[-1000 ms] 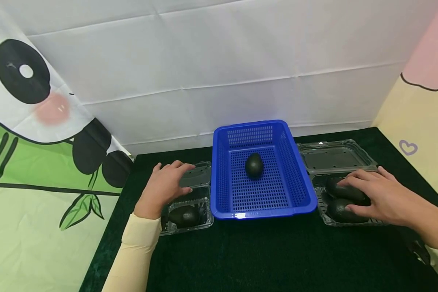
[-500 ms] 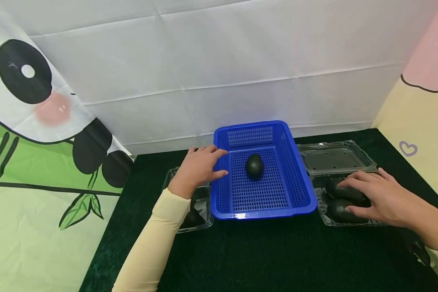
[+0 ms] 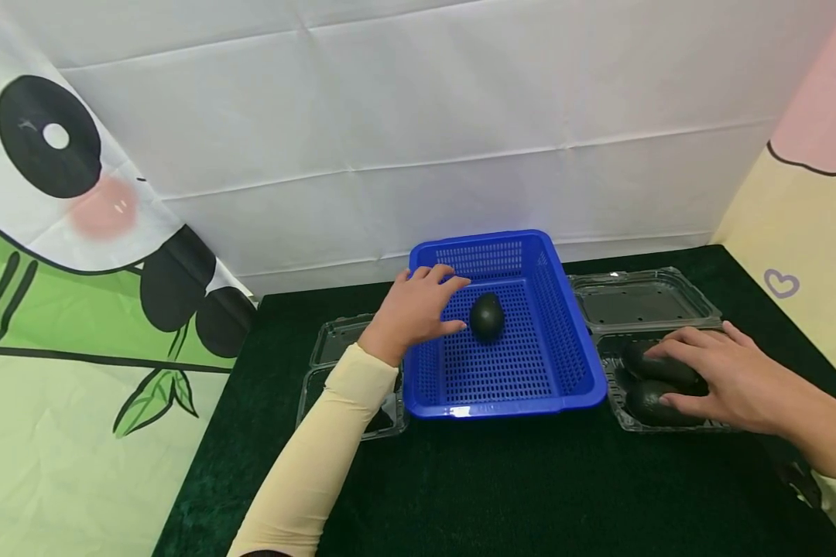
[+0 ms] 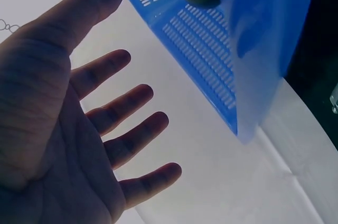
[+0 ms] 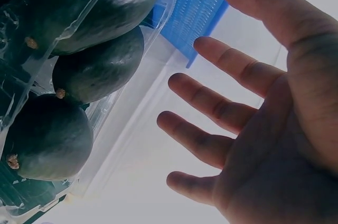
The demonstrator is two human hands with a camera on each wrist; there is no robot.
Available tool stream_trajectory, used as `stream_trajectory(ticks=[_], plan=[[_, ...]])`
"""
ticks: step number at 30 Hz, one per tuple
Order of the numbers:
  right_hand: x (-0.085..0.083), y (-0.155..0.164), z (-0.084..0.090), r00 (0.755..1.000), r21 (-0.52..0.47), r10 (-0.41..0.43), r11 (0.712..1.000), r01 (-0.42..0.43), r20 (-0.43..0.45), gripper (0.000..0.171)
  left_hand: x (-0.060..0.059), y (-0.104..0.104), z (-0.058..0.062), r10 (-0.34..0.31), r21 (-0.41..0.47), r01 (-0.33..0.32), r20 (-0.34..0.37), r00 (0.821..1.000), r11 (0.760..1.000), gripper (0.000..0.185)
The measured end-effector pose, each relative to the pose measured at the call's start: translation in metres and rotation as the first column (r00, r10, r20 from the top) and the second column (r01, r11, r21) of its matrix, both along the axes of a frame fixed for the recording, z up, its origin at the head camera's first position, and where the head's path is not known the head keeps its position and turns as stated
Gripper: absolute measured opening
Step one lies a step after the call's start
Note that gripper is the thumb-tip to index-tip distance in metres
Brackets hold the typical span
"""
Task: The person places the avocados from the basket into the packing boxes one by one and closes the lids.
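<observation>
A blue plastic basket stands mid-table with one dark avocado inside. Over the basket's left side hovers my left hand, fingers spread, holding nothing; the avocado lies just right of its fingertips. My right hand is held above two dark avocados in the clear plastic clamshell at right. In the right wrist view its fingers are loosely extended, apart from the avocados, of which three show there. The left clamshell is partly hidden by my left forearm; a dark avocado's edge shows inside.
Dark green cloth covers the table. A white sheet hangs right behind the basket. Printed cloths stand at the left and right sides. Both clamshells lie with their lids folded back, either side of the basket.
My left hand has moved right, from over the left clamshell to over the basket's left side, still empty. The right hand and the avocados have stayed in place.
</observation>
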State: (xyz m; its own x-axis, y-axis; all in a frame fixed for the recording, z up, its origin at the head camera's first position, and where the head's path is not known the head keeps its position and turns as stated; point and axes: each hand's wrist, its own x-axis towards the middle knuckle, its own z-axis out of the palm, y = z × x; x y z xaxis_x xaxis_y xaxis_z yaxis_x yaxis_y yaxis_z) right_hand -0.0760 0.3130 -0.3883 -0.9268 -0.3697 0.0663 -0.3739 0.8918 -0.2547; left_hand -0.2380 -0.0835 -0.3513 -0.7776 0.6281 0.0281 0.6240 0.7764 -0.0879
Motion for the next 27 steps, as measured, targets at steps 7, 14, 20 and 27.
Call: stream_trajectory(ticks=[7, 14, 20, 27], plan=[[0.000, -0.001, 0.000, 1.000, 0.003, -0.003, 1.000, 0.003, 0.004, 0.055, -0.002, 0.020, 0.000, -0.009, -0.027, 0.011, 0.042, 0.999, 1.000, 0.078], [-0.001, -0.004, 0.002, 1.000, 0.017, -0.005, 1.000, 0.005, 0.006, 0.056, -0.006, 0.039, 0.002, -0.019, -0.050, 0.023, 0.077, 0.997, 0.998, 0.079], [0.000, -0.006, 0.004, 1.000, 0.025, -0.001, 1.000, 0.001, -0.010, 0.058, -0.013, 0.051, 0.001, 0.024, -0.066, -0.016, 0.121, 0.992, 0.998, 0.079], [0.002, -0.008, 0.005, 1.000, 0.033, -0.003, 0.999, 0.004, -0.012, 0.061, -0.021, 0.064, -0.004, 0.057, -0.130, -0.040, 0.128, 0.990, 0.991, 0.080]])
